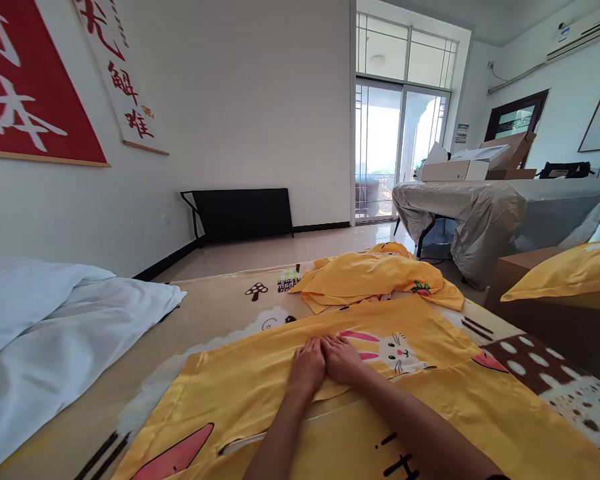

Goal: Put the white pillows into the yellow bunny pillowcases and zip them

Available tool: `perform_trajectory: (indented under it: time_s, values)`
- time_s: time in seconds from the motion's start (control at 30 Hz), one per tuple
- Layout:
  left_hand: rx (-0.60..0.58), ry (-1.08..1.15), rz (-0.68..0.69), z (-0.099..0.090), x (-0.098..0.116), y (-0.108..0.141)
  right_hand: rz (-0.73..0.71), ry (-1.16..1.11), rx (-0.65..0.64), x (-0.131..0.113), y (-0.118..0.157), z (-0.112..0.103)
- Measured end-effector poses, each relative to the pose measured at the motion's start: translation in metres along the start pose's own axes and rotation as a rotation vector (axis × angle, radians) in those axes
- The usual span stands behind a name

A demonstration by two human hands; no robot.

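A yellow pillowcase [250, 360] with rabbit and carrot prints lies spread over the bed, a slit-like opening running across it. My left hand [307, 365] rests palm down on the fabric near the middle. Right beside it, touching, my right hand [341, 360] lies flat just left of the printed rabbit face. The fingers of both hands point away from me, and neither grips anything visible. Beyond the hands, a crumpled yellow cloth [365, 277] with a carrot print is heaped on the patterned bed sheet [230, 293].
White bedding [80, 320] is bunched on the left. At the right, a yellow pillow [565, 277] sits on a brown cardboard box [520, 293]. A plastic-covered table [480, 200] with boxes stands behind. A black folded panel [245, 213] leans against the far wall.
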State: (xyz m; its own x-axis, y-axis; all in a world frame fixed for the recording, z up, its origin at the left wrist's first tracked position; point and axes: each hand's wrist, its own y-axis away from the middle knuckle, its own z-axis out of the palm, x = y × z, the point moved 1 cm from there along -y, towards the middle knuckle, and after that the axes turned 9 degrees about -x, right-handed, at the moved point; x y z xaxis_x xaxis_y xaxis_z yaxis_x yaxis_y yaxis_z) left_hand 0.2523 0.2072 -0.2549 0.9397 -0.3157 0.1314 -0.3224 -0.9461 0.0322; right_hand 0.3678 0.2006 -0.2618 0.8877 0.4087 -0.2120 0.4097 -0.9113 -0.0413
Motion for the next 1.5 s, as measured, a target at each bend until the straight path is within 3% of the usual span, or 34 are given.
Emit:
perform_trajectory:
  time_s: [0.13,0.47,0.57,0.7,0.83,0.97,1.1,1.33,1.4,1.5]
  values:
    - [-0.023,0.029,-0.052,0.007,-0.013,0.002,-0.003,-0.048,-0.022,0.014,0.002,0.002]
    - [-0.109,0.066,-0.215,0.003,-0.069,-0.009,0.24,-0.083,-0.119,0.104,0.0,-0.01]
    - [-0.096,0.051,-0.265,0.002,-0.097,-0.006,0.327,-0.07,-0.126,0.141,0.01,-0.013]
    - [-0.077,0.03,-0.364,-0.004,-0.149,0.007,0.508,-0.023,-0.081,0.194,0.036,-0.019]
    - [-0.041,0.016,-0.467,-0.007,-0.198,0.025,0.679,0.048,0.021,0.226,0.056,-0.021]
    - [0.03,0.022,-0.495,-0.005,-0.219,0.034,0.73,0.109,0.127,0.226,0.06,-0.022]
    - [0.074,0.047,-0.488,-0.003,-0.22,0.035,0.596,0.155,0.187,0.199,0.062,-0.027]
    - [0.082,0.075,-0.401,-0.003,-0.22,0.039,0.089,0.003,-0.017,0.128,0.096,-0.011]
    - [0.088,0.079,-0.344,-0.007,-0.217,0.041,0.058,-0.094,-0.044,0.127,0.112,-0.006]
    - [0.081,0.092,-0.202,-0.018,-0.199,0.046,0.155,-0.142,-0.036,0.139,0.135,-0.003]
